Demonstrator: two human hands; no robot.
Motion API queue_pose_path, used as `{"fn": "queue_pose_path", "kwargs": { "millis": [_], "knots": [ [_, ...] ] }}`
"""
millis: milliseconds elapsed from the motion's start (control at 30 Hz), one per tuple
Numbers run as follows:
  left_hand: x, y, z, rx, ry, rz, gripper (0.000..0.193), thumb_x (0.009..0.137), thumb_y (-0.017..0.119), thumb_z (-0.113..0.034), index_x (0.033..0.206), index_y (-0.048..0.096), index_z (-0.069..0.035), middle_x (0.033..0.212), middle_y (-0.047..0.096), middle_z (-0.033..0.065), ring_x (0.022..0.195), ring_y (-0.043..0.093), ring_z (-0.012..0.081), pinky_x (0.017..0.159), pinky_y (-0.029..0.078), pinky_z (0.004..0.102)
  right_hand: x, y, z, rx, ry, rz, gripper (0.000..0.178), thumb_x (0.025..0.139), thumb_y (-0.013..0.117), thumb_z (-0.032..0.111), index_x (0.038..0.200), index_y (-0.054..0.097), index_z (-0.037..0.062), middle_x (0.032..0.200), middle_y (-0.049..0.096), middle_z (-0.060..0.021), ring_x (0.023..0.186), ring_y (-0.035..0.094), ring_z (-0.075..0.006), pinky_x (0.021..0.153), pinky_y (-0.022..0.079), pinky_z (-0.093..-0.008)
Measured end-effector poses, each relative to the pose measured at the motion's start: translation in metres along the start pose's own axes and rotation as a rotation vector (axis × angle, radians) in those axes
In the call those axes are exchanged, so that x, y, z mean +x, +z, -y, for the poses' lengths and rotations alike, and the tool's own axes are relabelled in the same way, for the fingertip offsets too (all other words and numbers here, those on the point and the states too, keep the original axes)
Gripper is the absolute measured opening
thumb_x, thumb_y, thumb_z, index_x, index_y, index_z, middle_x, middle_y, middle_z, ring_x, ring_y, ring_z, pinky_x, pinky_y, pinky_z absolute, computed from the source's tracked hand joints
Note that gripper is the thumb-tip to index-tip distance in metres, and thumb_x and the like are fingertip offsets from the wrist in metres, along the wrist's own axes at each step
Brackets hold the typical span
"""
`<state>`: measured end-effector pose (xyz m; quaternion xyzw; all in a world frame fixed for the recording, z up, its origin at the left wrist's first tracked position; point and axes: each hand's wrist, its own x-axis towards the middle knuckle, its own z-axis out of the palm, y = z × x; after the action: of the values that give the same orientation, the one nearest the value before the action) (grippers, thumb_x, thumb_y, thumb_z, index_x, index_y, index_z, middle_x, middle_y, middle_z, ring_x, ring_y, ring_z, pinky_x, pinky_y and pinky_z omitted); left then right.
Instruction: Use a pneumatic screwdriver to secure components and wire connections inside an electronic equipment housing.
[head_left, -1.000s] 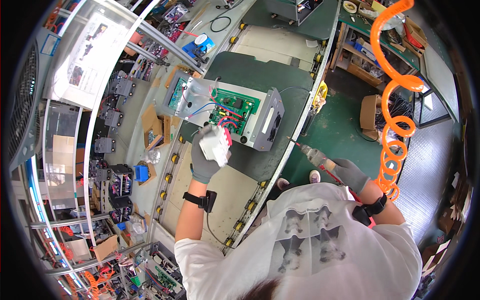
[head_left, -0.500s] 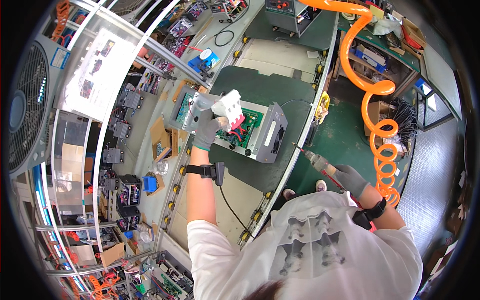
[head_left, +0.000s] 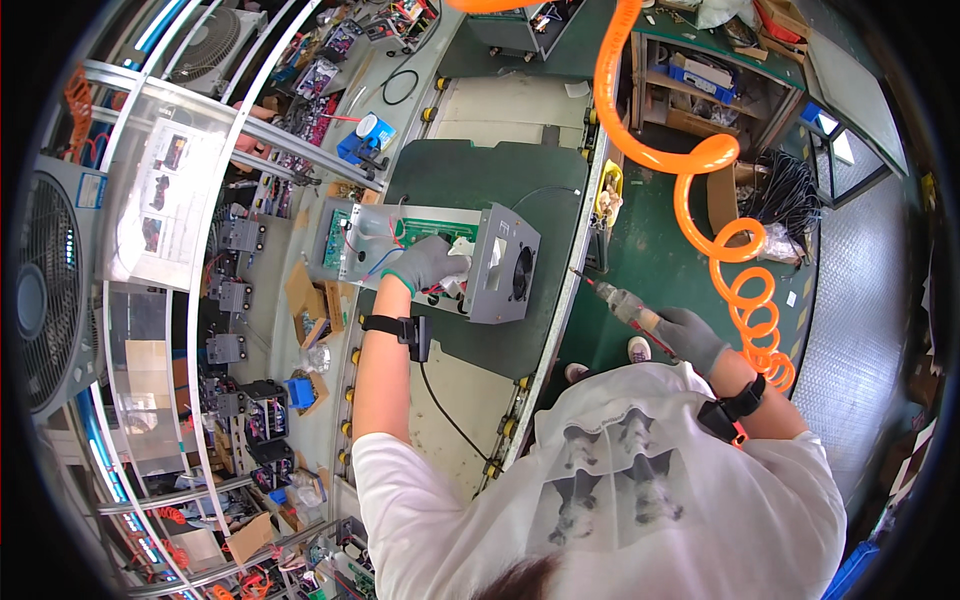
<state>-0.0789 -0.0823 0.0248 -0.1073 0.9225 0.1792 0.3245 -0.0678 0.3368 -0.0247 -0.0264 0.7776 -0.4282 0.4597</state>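
My left hand (head_left: 430,264), in a grey glove, reaches into an open grey metal housing (head_left: 502,262) with a fan at its right end. Its fingers close on a white plastic part (head_left: 461,250), mostly covered by the hand and low inside the housing. Around it show a green circuit board (head_left: 432,229) and red and blue wires. To the right, beyond the line's edge, my gloved right hand (head_left: 690,340) is wrapped round a powered screwdriver (head_left: 627,304). The tool's bit points up and left, apart from the housing.
The housing rests on a dark green board (head_left: 540,165) on a roller line. An orange coiled hose (head_left: 690,210) hangs at the right. On the left are a cardboard box (head_left: 308,300), a blue bin (head_left: 300,392) and a metal frame with a sheet (head_left: 160,200).
My left hand has lowered the white plastic part from above the housing into its right side. The right hand still holds the screwdriver in about the same place; the whole view has shifted slightly.
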Motion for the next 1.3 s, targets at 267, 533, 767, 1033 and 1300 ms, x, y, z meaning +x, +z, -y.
{"fn": "queue_pose_path", "kwargs": {
  "millis": [267, 533, 767, 1033, 1300],
  "knots": [
    [-0.006, 0.023, 0.009, -0.128, 0.133, 0.042, 0.044, 0.07, 0.066, -0.028, 0.1, 0.063, 0.004, 0.081, 0.066, 0.0155, 0.073, 0.062, 0.0246, 0.072, 0.048, 0.0323, 0.021, -0.008, 0.026, 0.032, -0.095, -0.001, 0.055, 0.09, 0.05, 0.051, 0.097, 0.06, -0.003, 0.071, 0.053, -0.0038, 0.059, 0.05, -0.0116, 0.05, 0.041, -0.0271],
    [0.001, 0.042, 0.015, -0.315, 0.029, -0.114, 0.046, 0.074, 0.061, -0.029, 0.102, 0.062, 0.007, 0.084, 0.066, 0.0164, 0.071, 0.06, 0.0209, 0.069, 0.047, 0.0308, 0.054, -0.013, 0.043, 0.142, -0.108, 0.09, 0.061, 0.079, 0.057, 0.061, 0.096, 0.059, 0.0018, 0.073, 0.052, -0.0035, 0.062, 0.051, -0.0113, 0.052, 0.042, -0.0257],
    [0.008, 0.076, 0.016, -0.582, -0.085, -0.411, 0.049, 0.089, 0.049, -0.04, 0.101, 0.06, 0.007, 0.089, 0.063, 0.0239, 0.084, 0.059, 0.0325, 0.078, 0.044, 0.0377, 0.074, -0.001, 0.074, 0.076, -0.174, 0.06, 0.041, 0.074, 0.072, 0.031, 0.098, 0.057, 0.0011, 0.073, 0.052, -0.0011, 0.056, 0.048, -0.0088, 0.048, 0.04, -0.0234],
    [0.019, 0.095, 0.022, -0.528, -0.139, -0.679, 0.045, 0.092, 0.046, -0.038, 0.101, 0.059, 0.004, 0.091, 0.06, 0.0274, 0.086, 0.055, 0.0434, 0.075, 0.044, 0.0421, 0.095, 0.028, 0.091, -0.065, -0.368, -0.045, 0.048, 0.071, 0.075, 0.035, 0.1, 0.058, 0.0005, 0.081, 0.058, -0.0099, 0.077, 0.059, -0.0201, 0.069, 0.047, -0.0325],
    [-0.007, 0.082, -0.004, -0.94, -0.061, -0.525, 0.04, 0.093, 0.048, -0.037, 0.102, 0.057, 0.0, 0.076, 0.06, 0.0139, 0.073, 0.058, 0.0302, 0.07, 0.046, 0.0407, 0.118, 0.061, 0.125, 0.094, -0.701, -0.187, 0.077, 0.056, 0.084, 0.039, 0.112, 0.048, 0.0017, 0.097, 0.06, -0.0158, 0.09, 0.06, -0.0308, 0.08, 0.047, -0.0373]
  ]
}}
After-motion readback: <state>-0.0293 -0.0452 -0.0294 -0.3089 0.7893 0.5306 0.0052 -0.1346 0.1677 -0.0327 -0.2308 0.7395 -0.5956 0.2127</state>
